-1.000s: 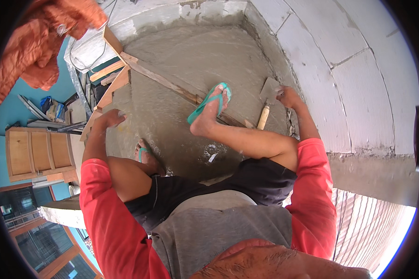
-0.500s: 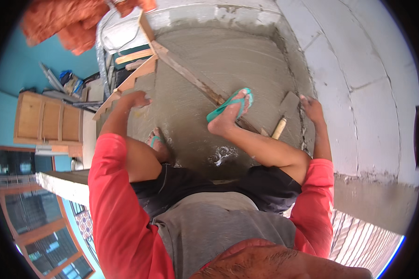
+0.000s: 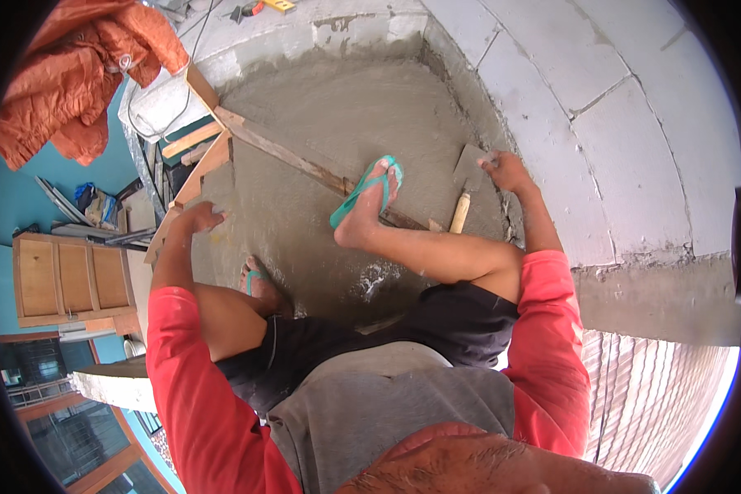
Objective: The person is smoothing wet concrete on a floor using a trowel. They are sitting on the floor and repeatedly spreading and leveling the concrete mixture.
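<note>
A trowel with a flat grey blade and a pale wooden handle (image 3: 461, 212) lies on the wet cement floor (image 3: 296, 193), to the right of my raised foot in a green flip-flop. My right hand (image 3: 510, 171) reaches the right edge of its blade, fingertips slightly apart; I cannot see them close round it. At the left, my left hand (image 3: 196, 217) hovers empty with its fingers loosely bent and apart. It is close to the stepped wooden board (image 3: 210, 169). A long wooden batten (image 3: 292, 156) runs diagonally across the cement, partly behind my foot.
A pale block wall (image 3: 576, 107) rises along the right side. Orange sheeting (image 3: 82, 78) hangs at the far left, above stacked boards and a wooden cabinet (image 3: 74, 276). Tools with red and yellow parts (image 3: 259, 8) lie on the far ledge.
My view has shifted, so the scene sits further left. My right hand has moved slightly inward to the trowel's blade edge. My left hand has come down a little beside the wooden board.
</note>
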Motion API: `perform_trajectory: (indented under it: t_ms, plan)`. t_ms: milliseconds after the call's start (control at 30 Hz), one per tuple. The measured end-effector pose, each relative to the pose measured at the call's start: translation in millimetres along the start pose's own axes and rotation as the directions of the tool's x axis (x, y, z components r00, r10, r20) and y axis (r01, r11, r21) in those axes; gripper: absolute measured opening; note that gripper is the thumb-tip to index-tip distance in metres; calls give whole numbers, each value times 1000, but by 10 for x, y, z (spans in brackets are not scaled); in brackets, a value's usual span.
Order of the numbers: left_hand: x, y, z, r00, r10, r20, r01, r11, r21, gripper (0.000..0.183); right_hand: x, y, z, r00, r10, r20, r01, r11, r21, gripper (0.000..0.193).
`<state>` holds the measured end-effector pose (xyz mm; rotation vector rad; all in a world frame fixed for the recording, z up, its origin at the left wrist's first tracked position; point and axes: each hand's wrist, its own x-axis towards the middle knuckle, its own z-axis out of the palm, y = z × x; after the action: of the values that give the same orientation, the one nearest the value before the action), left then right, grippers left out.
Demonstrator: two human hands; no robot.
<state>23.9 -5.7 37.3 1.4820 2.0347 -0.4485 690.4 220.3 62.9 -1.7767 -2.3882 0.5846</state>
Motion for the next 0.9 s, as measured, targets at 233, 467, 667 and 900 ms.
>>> perform_trajectory:
  t_ms: [233, 467, 667, 900]
  plan:
    - [-36, 0, -23, 1000, 1, -1, -2, 999, -54, 69, 60, 157, 138, 995, -31, -91, 26, 998, -52, 63]
    - [35, 26, -51, 1000, 21, 21, -19, 996, -90, 69, 26, 84, 77, 999, -25, -28, 23, 998, -52, 66]
    - [258, -309, 223, 987, 59, -151, -60, 998, -3, 57, -22, -80, 7, 1000, -20, 24, 20, 1000, -22, 65]
    - [299, -272, 182, 992, 80, -97, -86, 995, -60, 54, -15, -35, -11, 999, -8, 40, 11, 997, -74, 63]
